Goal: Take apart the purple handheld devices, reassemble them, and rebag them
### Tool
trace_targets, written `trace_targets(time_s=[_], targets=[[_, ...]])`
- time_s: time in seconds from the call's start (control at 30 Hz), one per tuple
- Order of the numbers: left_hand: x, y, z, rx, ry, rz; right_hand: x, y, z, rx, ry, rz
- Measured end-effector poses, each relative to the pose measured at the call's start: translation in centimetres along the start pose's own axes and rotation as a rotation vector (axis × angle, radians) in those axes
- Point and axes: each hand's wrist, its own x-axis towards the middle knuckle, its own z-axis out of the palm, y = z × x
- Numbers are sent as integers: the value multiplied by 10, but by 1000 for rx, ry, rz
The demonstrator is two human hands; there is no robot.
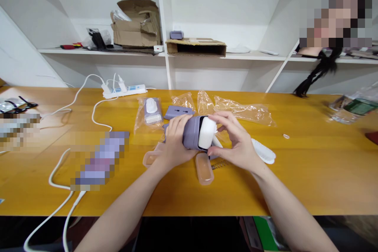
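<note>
My left hand is wrapped round a purple plastic housing, tilted above the table. A white rounded block sits at the housing's open end, partly inside it. The fingers and thumb of my right hand close on the outer side of that white block. Below them lie a clear plastic cup and a metal spring. Another clear cup is beside my left wrist. Close to my right wrist rests a white oval brush piece.
Behind my hands lie a purple panel, a bagged purple unit and clear plastic bags. A phone with a white cable is at left, near a power strip. Bottles stand at right. Shelves hold cardboard boxes.
</note>
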Motion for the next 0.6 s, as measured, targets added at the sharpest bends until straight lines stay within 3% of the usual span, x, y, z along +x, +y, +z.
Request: trace_targets(time_s=[0.23,0.47,0.6], targets=[[0,-5,2,134,68,50,1,-10,15,206,212,221],[1,-2,-1,194,47,47,1,-17,18,18,232,120],[2,2,-3,216,114,60,-2,-21,22,-81,278,82]])
